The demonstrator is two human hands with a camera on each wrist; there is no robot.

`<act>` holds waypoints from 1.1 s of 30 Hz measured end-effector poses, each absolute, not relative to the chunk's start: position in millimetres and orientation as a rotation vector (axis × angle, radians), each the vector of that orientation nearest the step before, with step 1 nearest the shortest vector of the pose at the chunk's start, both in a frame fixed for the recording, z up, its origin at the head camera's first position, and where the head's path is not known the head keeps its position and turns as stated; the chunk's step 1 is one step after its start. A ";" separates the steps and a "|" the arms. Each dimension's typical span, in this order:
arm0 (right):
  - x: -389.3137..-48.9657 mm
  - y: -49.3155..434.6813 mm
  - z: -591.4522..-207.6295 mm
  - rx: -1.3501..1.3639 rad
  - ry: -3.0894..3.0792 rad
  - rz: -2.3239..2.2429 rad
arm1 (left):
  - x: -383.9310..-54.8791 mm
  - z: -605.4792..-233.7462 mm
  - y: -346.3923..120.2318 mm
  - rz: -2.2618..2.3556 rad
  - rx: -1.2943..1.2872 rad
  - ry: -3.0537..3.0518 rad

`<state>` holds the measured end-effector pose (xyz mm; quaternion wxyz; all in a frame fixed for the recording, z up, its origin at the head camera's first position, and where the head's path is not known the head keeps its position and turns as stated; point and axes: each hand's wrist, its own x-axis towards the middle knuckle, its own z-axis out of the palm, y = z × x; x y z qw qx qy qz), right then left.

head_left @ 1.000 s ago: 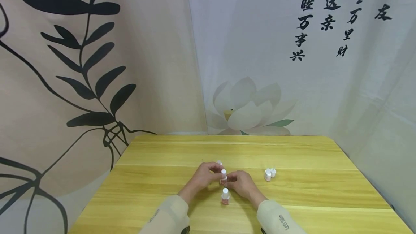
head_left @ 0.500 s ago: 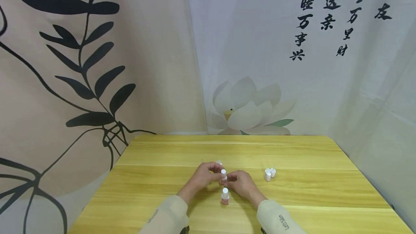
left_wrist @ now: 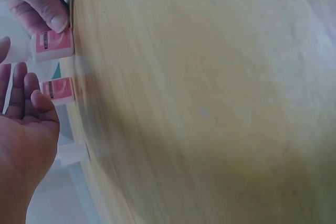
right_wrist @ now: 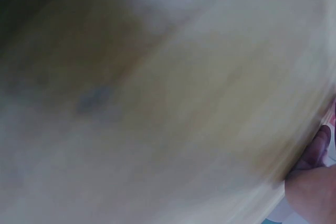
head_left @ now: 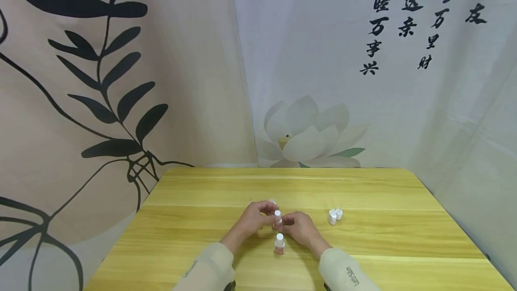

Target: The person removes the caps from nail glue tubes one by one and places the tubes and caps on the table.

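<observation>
A small white-capped bottle with a pink label point(head_left: 277, 221) stands between the two hands. My left hand point(head_left: 253, 217) reaches it from the left, thumb and fingertips at its cap, the other fingers curled. From the right, my right hand point(head_left: 300, 228) holds its lower part; in the left wrist view its thumb point(left_wrist: 59, 23) presses on the label. A like bottle point(head_left: 280, 244) stands upright in front. Another pink-labelled bottle point(left_wrist: 58, 89) stands behind, mostly hidden by the left hand in the head view. The right wrist view catches only an edge of the right hand point(right_wrist: 315, 174).
Two small white containers point(head_left: 335, 215) stand close together to the right on the wooden table point(head_left: 404, 237). A further white object point(left_wrist: 73, 153) stands past the bottles in the left wrist view. A printed cloth backdrop point(head_left: 202, 80) hangs behind the table.
The head view has shifted very slightly. Both hands and the bottles otherwise keep their places.
</observation>
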<state>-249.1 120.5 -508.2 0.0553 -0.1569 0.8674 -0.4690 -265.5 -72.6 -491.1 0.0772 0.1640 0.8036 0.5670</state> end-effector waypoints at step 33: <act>-251.2 120.0 -510.0 -0.436 2.652 -1.391 | -269.4 -483.5 -71.3 1.685 0.425 2.434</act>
